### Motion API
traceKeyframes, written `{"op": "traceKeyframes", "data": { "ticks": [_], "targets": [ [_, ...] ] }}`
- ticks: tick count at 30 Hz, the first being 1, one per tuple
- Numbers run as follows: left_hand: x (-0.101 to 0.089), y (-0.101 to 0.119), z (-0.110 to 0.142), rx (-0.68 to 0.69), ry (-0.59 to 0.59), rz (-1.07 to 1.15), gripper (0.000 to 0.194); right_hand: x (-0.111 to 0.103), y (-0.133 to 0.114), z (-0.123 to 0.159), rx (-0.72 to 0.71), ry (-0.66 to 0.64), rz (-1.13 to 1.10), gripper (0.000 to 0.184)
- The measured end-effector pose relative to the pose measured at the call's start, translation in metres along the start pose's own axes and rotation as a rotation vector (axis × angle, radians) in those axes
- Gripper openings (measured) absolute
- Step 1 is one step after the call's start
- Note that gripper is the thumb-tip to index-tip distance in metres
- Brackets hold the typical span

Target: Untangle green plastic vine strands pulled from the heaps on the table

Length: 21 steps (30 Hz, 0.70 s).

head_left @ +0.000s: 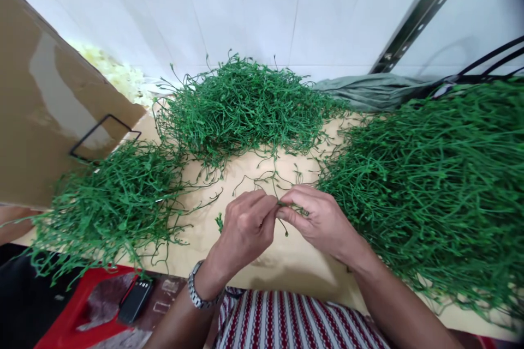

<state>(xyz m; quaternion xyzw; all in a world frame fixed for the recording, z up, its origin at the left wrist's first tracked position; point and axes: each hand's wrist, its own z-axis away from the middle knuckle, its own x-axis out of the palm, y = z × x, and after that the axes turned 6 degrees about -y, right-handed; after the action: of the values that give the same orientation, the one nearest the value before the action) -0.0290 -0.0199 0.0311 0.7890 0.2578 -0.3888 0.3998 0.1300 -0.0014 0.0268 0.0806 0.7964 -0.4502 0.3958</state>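
My left hand [249, 222], with a metal watch on the wrist, pinches a thin green stem [274, 181] near the middle of the table [245, 272]. My right hand [317, 221] meets it fingertip to fingertip and pinches green stem pieces at the same spot. Thin branches with small tips stick out above and below the fingers; the exact join between them is hidden. A green tip [219, 222] pokes out beside my left hand. Several loose stems lie on the tabletop just beyond my fingers.
Heaps of green stems lie at the back [245, 103], left [118, 202] and right [442, 191]. A cardboard box [53, 98] stands at left, a metal bracket [417, 22] leans on the tiled wall, and a phone [135, 301] rests on a red stool [77, 305]. Another person's arm [16, 223] shows far left.
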Motion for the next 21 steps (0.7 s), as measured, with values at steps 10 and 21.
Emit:
{"op": "traceKeyframes", "data": {
  "ticks": [10,21],
  "targets": [
    [-0.013,-0.006,-0.008,0.188,-0.277,0.186,0.026,-0.019,0.007,0.0,-0.229,-0.268,0.057,0.021],
    [-0.025,-0.019,-0.015,0.138,-0.504,0.691,0.02,-0.04,0.007,0.0,-0.304,-0.497,-0.366,0.02]
  ]
}}
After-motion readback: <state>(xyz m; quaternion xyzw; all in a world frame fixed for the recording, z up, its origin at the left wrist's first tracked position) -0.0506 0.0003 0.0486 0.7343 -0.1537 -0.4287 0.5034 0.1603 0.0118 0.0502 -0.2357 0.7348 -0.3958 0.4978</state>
